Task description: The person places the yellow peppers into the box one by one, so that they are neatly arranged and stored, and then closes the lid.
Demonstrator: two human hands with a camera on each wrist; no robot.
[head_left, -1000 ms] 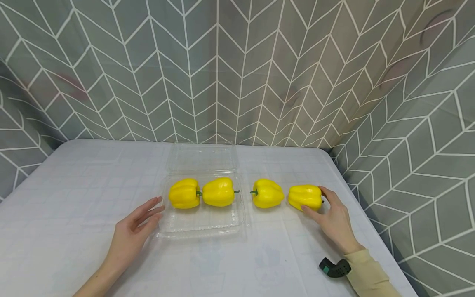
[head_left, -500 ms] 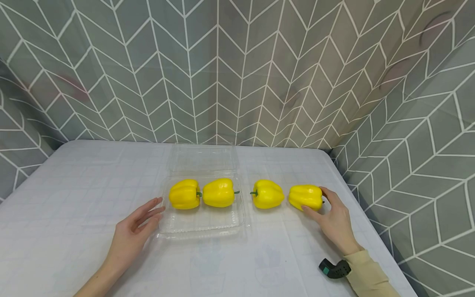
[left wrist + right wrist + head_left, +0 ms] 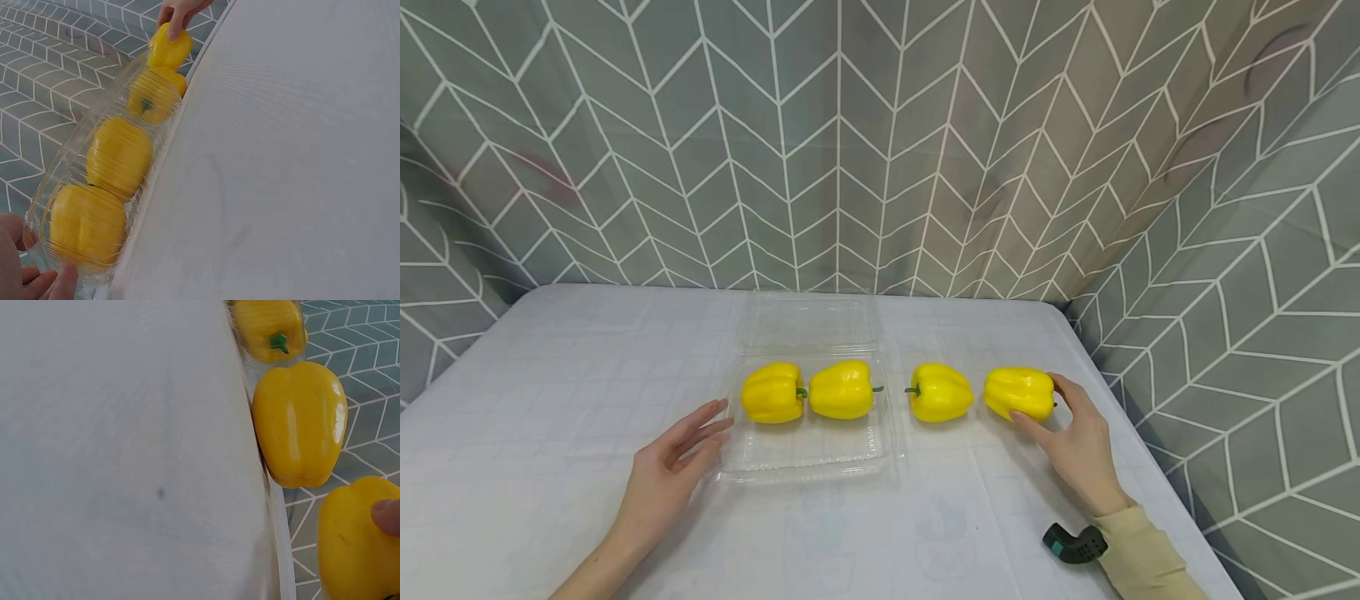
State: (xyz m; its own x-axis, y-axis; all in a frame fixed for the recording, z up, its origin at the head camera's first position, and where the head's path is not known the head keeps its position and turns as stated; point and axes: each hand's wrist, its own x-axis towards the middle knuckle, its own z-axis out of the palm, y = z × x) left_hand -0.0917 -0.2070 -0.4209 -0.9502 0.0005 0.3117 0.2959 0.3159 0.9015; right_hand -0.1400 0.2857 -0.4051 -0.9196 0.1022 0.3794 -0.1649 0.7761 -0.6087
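Observation:
At the right of the table in the head view, my right hand [image 3: 1078,442] grips a yellow bell pepper [image 3: 1019,393] between thumb and fingers. In the right wrist view, the thumb [image 3: 387,515] presses on that pepper's side. Left of it, a second bell pepper [image 3: 941,392] lies on the cloth, stem facing left. Two more, a left bell pepper [image 3: 772,393] and a right bell pepper [image 3: 842,390], lie in a clear plastic clamshell container [image 3: 805,454]. My left hand [image 3: 666,467] touches the container's left edge with its fingers extended.
The container's clear lid [image 3: 808,321] lies folded back toward the curtain [image 3: 850,150], which hangs behind the table. A white cloth [image 3: 550,358] covers the table. A black curved device [image 3: 1075,543] sits by the right sleeve [image 3: 1146,550].
The pepper in my right hand has risen slightly and tilted a little. The left hand, the container and the other peppers stay where they were.

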